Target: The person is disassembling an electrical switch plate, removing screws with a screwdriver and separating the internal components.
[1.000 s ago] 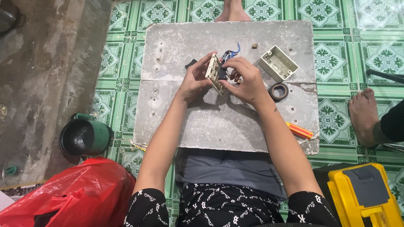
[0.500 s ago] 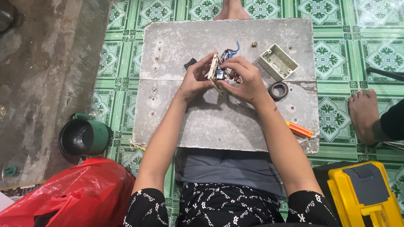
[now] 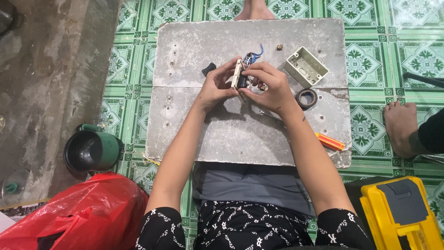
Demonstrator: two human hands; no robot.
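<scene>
**Head view — both hands clamped on a switch plate above a grey slab**

Seen from above: left hand (image 3: pixel 216 88) and right hand (image 3: pixel 270 85) drawn together over the middle of a grey slab (image 3: pixel 231 134), both closed on one cream switch plate (image 3: pixel 237 75). Held on edge between them, thumb and fingers of the left hand pinching its near side, fingers of the right hand curled round the dark body on its far side. Blue wire (image 3: pixel 257 52) curling up out of the back, just beyond the right hand's knuckles.

Lying on the slab around the hands:
- small black piece (image 3: pixel 208 69), just left of the left hand's fingertips
- cream box (image 3: pixel 306 66), open side up, right of the right hand and apart from it
- roll of black tape (image 3: pixel 306 98), flat, just beside the right wrist
- tiny brass part (image 3: pixel 280 46), beyond the right hand
- orange screwdriver (image 3: pixel 329 141), near the slab's edge, outboard of the right forearm

Off the slab — green pot (image 3: pixel 91 150) and red plastic bag (image 3: pixel 74 215) out past the left elbow, yellow case (image 3: pixel 400 215) past the right elbow. Someone else's bare foot (image 3: pixel 401 127) on the green patterned floor (image 3: pixel 379 60), well to the right of the hands.
</scene>
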